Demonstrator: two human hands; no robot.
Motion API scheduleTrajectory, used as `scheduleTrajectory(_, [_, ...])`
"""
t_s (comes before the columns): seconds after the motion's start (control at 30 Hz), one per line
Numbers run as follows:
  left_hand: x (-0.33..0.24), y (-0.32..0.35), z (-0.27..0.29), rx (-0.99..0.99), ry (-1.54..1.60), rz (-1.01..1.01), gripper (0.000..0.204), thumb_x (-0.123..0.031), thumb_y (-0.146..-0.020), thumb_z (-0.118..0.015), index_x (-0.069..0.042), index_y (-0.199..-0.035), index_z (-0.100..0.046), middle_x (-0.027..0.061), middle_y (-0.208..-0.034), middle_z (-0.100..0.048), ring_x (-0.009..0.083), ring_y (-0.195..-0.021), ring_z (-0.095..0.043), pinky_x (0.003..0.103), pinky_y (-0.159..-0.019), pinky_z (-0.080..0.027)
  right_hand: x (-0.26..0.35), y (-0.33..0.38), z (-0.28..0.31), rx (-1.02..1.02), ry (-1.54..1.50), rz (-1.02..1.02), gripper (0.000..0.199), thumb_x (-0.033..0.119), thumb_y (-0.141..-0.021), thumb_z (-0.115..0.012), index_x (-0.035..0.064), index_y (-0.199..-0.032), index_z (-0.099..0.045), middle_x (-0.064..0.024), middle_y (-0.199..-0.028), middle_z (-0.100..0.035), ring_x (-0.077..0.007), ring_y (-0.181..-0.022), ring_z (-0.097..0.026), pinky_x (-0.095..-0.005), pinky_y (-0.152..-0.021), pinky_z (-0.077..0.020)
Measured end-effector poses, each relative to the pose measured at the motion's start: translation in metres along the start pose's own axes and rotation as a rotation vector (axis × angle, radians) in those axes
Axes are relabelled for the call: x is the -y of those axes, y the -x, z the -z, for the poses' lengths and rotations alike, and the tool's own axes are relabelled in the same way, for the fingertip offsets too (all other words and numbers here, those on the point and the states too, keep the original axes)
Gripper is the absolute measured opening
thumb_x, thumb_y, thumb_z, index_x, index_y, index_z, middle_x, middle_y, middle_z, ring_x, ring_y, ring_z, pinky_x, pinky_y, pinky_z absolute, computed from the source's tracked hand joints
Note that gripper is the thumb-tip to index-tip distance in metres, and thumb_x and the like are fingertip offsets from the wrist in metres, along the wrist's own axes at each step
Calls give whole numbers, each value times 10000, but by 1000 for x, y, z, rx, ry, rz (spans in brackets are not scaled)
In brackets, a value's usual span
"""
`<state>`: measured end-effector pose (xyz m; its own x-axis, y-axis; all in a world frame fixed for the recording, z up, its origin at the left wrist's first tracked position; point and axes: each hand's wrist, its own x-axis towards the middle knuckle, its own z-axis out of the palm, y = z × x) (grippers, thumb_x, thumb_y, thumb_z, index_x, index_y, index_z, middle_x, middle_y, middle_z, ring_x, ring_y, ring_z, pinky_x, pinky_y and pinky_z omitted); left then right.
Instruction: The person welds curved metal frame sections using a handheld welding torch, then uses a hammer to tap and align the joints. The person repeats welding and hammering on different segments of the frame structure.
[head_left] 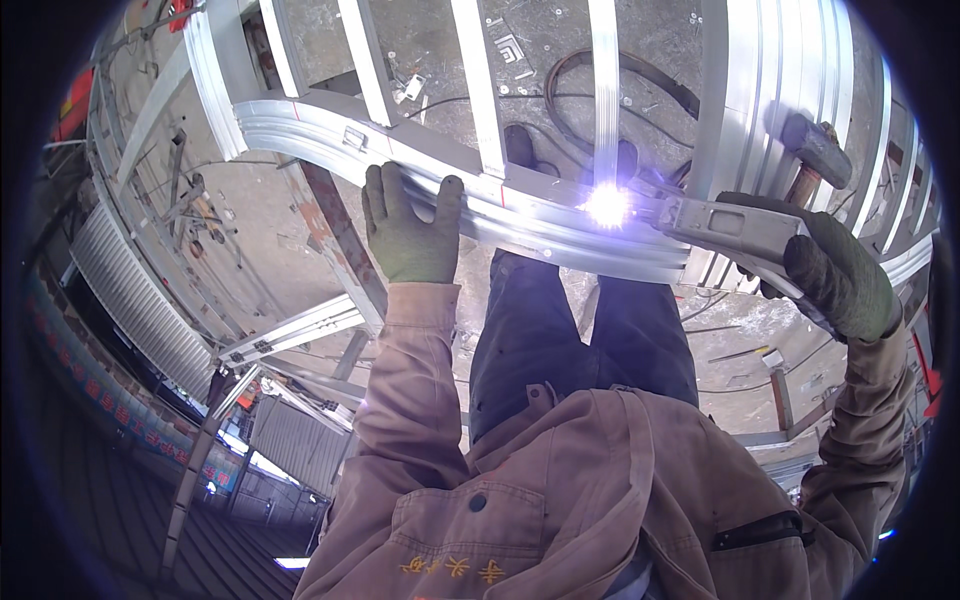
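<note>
Arc live: blue-white welding arc (pixel 607 206) burns where the third-from-right straight silver metal slat's near end meets the long, ribbed, silver metal rail (pixel 560 235). Call that one the working slat (pixel 605 90). Rail runs across just in front of the person, bowed by the lens.

Right hand (pixel 850 275), dark green glove, is closed round the grey tong-shaped electrode holder (pixel 735 225), its nose pointing left at the arc. Left hand (pixel 412 235), olive-green glove, has fingers and thumb spread wide at the rail's near edge, well left of the arc, gripping nothing.

Doing it well: keep the wrist steady and the arc short, aim at the corner between slat and rail, travel slowly and evenly. Use the left hand as a brace only; leave it well clear of the heat. Thin-looking stock would burn through if the arc dwells, so short runs seem wise. Glare washes out the contact point, so I can't fairly judge bead or gap.

Watch the surroundings: grey-headed hammer (pixel 818 145) lies on the ribbed silver panel (pixel 745 120) right beside the right hand, so mind the elbow swing. Dark trousers (pixel 530 330) sit directly below the rail, in likely spatter range.
</note>
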<state>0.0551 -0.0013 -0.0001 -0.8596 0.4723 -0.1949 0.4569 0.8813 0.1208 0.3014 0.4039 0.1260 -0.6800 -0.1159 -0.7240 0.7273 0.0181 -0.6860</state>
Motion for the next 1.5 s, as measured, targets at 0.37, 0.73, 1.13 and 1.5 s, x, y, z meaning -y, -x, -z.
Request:
scheduleTrajectory(0.37, [2,2,8,-33,29,-69,785,-504,-975,-829,20,-1524,-624,321,-1595,-592,527,-1487,-553,589,-1254,-456,-23,56,-18,-274,-85,-2,986,786,-1085,-543,-54,-1602,-584,-230,-1402,-749,-253,-1045,-776,-399,-948,-619])
scheduleTrajectory(0.73, [-46,13,3,42,258,-587,418,-303,-937,-861,-92,-1287,-774,167,-1410,-737,409,-1384,-656,615,-1201,-452,13,21,-109,-493,-694,-1,1314,978,-883,-638,-117,-1601,-529,-260,-1336,-737,-297,-1137,-770,-399,-1021,-615])
scheduleTrajectory(1.13, [-41,4,8,577,1549,212,306,-215,-1221,-533,19,-1309,-709,69,-1191,-763,141,-1099,-702,323,-993,-562,80,-115,-146,-274,-589,16,819,390,-939,-883,-8,-1574,-550,-244,-1301,-755,-393,-1084,-771,-469,-913,-652])
scheduleTrajectory(1.5, [-30,-3,-5,613,1655,334,354,-324,-1243,-514,-20,-1296,-689,3,-1091,-715,81,-958,-592,286,-877,-515,31,-137,-155,-322,-237,-29,835,192,-863,-999,39,-1556,-561,-242,-1290,-738,-473,-1089,-734,-515,-897,-635])
